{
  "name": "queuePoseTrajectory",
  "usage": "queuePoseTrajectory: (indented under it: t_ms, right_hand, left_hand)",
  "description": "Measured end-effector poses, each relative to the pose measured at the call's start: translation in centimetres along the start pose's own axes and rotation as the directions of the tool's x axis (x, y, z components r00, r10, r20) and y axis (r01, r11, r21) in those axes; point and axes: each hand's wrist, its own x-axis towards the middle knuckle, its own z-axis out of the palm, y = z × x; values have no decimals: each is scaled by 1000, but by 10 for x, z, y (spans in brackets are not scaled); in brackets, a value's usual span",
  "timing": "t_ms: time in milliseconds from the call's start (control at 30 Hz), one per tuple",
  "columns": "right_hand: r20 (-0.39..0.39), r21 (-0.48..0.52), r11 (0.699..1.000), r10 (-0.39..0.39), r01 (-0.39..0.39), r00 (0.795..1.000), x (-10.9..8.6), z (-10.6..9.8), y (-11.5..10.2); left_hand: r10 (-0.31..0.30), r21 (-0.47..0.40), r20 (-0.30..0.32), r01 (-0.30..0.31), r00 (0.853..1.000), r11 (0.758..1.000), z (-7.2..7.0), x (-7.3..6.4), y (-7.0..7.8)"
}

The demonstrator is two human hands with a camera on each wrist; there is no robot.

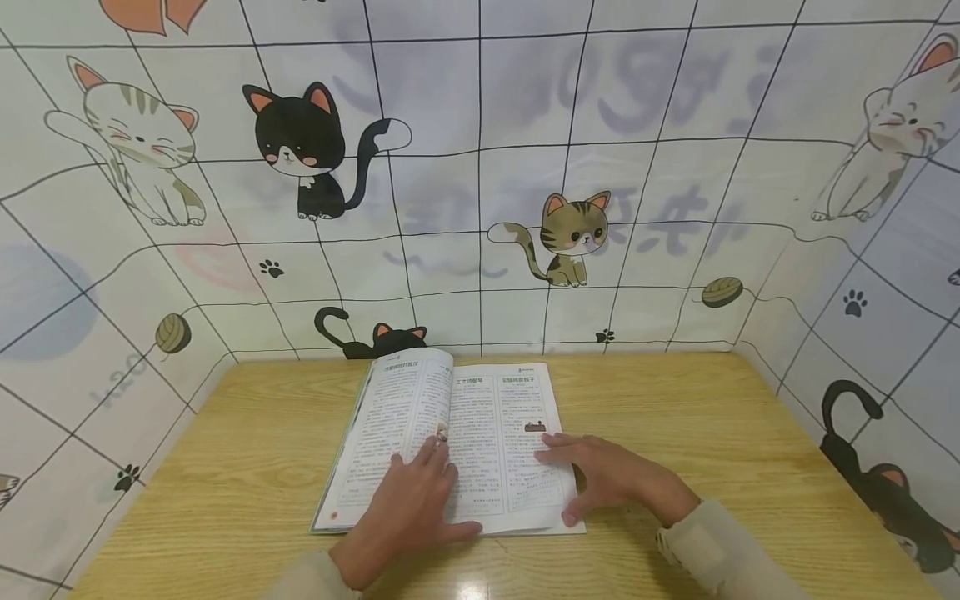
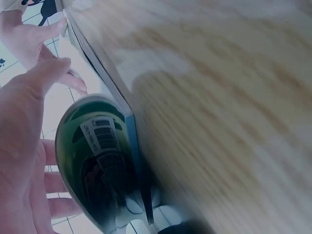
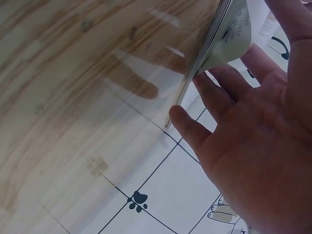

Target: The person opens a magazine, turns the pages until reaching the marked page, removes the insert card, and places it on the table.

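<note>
An open magazine (image 1: 480, 467) with columns of printed text lies on the wooden table. Its left-hand pages arch up toward the spine, and the left wrist view shows a green cover with a barcode (image 2: 99, 135) curving up from below. My left hand (image 1: 412, 496) rests on the left page beside the spine, fingers extended and thumb out toward the right page. At the right page's outer edge is my right hand (image 1: 618, 475), fingers spread over the paper and thumb by the lower corner. A bent page corner (image 3: 234, 48) rises beside the right fingers in the right wrist view.
The wooden table (image 1: 675, 400) extends to both sides of the magazine. Behind it and at the sides stands a white grid-patterned covering (image 1: 480, 192) printed with cartoon cats, yarn balls and paw prints. The magazine's top edge lies close to the back covering.
</note>
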Motion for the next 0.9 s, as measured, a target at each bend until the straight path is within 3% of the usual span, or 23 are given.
queuePoseTrajectory:
  t_ms: [233, 500, 733, 900]
  right_hand:
    - [-4, 11, 1000, 2, -2, 1000, -1, 0, 1]
    - [-19, -16, 1000, -12, 12, 1000, 1, 0, 1]
    - [-20, 3, 1000, 13, -13, 1000, 1, -1, 0]
    - [-51, 16, 1000, -13, 14, 999, 0, -6, -3]
  left_hand:
    - [-13, 23, -2, 13, 1000, 1000, -1, 2, 5]
    - [13, 69, -30, -11, 999, 998, -1, 2, 4]
    - [6, 69, -6, -5, 1000, 998, -2, 1, 3]
    - [29, 81, -39, -26, 999, 996, -3, 0, -1]
